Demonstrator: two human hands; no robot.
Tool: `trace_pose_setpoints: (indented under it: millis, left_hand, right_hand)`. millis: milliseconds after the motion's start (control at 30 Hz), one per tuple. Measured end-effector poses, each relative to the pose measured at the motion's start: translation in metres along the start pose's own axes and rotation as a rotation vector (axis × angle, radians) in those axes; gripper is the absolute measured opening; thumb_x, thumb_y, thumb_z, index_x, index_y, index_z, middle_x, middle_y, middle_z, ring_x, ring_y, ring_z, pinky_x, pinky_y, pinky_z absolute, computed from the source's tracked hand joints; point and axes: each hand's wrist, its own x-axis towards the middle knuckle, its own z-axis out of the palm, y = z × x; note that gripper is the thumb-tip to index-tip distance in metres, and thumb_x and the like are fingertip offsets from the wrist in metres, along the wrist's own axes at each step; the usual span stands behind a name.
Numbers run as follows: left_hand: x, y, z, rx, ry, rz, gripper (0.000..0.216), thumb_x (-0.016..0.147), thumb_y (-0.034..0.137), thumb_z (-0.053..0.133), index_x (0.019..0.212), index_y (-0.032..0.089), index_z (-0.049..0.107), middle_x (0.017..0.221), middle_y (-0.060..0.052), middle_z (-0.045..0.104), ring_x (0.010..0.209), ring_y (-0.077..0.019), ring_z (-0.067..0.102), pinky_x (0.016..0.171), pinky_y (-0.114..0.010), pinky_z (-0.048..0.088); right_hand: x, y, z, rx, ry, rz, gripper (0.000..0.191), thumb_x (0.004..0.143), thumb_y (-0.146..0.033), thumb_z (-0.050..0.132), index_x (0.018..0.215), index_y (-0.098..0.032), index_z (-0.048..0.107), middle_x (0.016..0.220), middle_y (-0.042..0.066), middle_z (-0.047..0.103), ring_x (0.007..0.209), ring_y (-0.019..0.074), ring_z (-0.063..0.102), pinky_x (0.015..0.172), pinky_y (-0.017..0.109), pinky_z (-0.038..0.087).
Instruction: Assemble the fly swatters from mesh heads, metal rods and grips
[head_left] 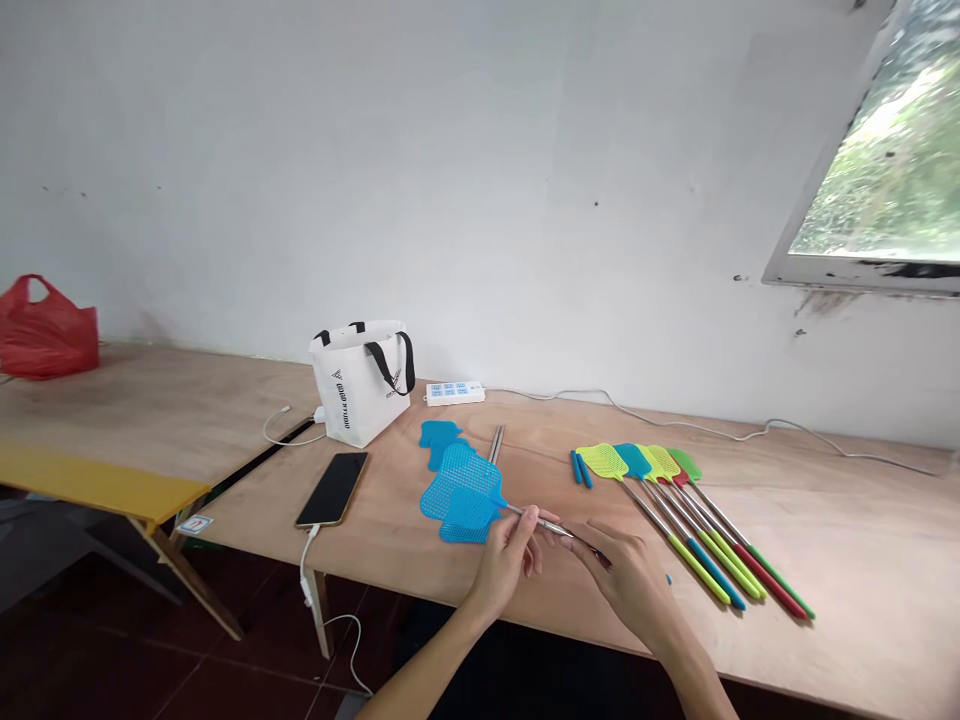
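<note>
A blue fly swatter [466, 492] with a thin metal rod lies low over the wooden table [862, 560]. My left hand [508, 555] pinches the rod just behind the blue head. My right hand [626, 580] grips the same rod further back, fingers closed round it. More blue swatter heads [439, 440] lie just beyond, next to loose metal rods [496, 444]. Two small blue grips [580, 469] lie to the right of them.
A row of several finished swatters [697, 525] in yellow, blue, green and red lies at the right. A phone [332, 488] on a cable, a white tote bag [361, 381] and a power strip [454, 392] sit left and behind. A red bag [46, 330] rests far left.
</note>
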Motion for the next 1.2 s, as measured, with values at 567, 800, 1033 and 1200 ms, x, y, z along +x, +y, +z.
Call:
trace_pose_setpoints:
  millis: [567, 800, 1033, 1200]
  left_hand:
    - [-0.008, -0.022, -0.001, 0.661, -0.251, 0.158, 0.054, 0.102, 0.047, 0.043, 0.06, 0.021, 0.066, 0.058, -0.002, 0.064, 0.059, -0.0179, 0.059, 0.06, -0.026, 0.033]
    - [-0.005, -0.029, -0.006, 0.752, -0.227, 0.213, 0.041, 0.102, 0.042, 0.045, 0.076, 0.022, 0.068, 0.066, -0.002, 0.067, 0.059, -0.0182, 0.059, 0.056, -0.027, 0.028]
    - [-0.001, -0.02, -0.013, 1.051, -0.156, 0.39, 0.01, 0.094, 0.02, 0.057, 0.101, 0.023, 0.063, 0.106, -0.005, 0.067, 0.101, -0.023, 0.06, 0.084, -0.032, 0.042]
    - [0.005, -0.025, -0.034, 1.165, -0.291, 0.372, 0.014, 0.095, 0.032, 0.064, 0.105, 0.022, 0.06, 0.121, -0.004, 0.062, 0.113, -0.0231, 0.057, 0.095, -0.037, 0.041]
  right_hand:
    - [0.01, 0.044, 0.025, -0.062, -0.239, 0.088, 0.023, 0.092, -0.029, 0.05, 0.085, -0.027, 0.072, 0.088, 0.002, 0.07, 0.084, 0.0199, 0.066, 0.073, 0.028, 0.044]
    - [0.008, 0.052, 0.037, -0.045, -0.252, 0.069, 0.021, 0.091, -0.027, 0.049, 0.093, -0.027, 0.07, 0.095, 0.003, 0.065, 0.089, 0.0199, 0.063, 0.077, 0.029, 0.045]
    - [0.006, 0.06, 0.034, -0.08, -0.211, 0.011, 0.017, 0.093, -0.033, 0.055, 0.098, -0.03, 0.07, 0.104, 0.004, 0.063, 0.1, 0.0226, 0.062, 0.086, 0.034, 0.049]
    - [0.005, 0.065, 0.031, -0.149, -0.201, 0.011, 0.016, 0.093, -0.036, 0.058, 0.103, -0.031, 0.07, 0.114, 0.005, 0.065, 0.107, 0.0256, 0.062, 0.091, 0.04, 0.046]
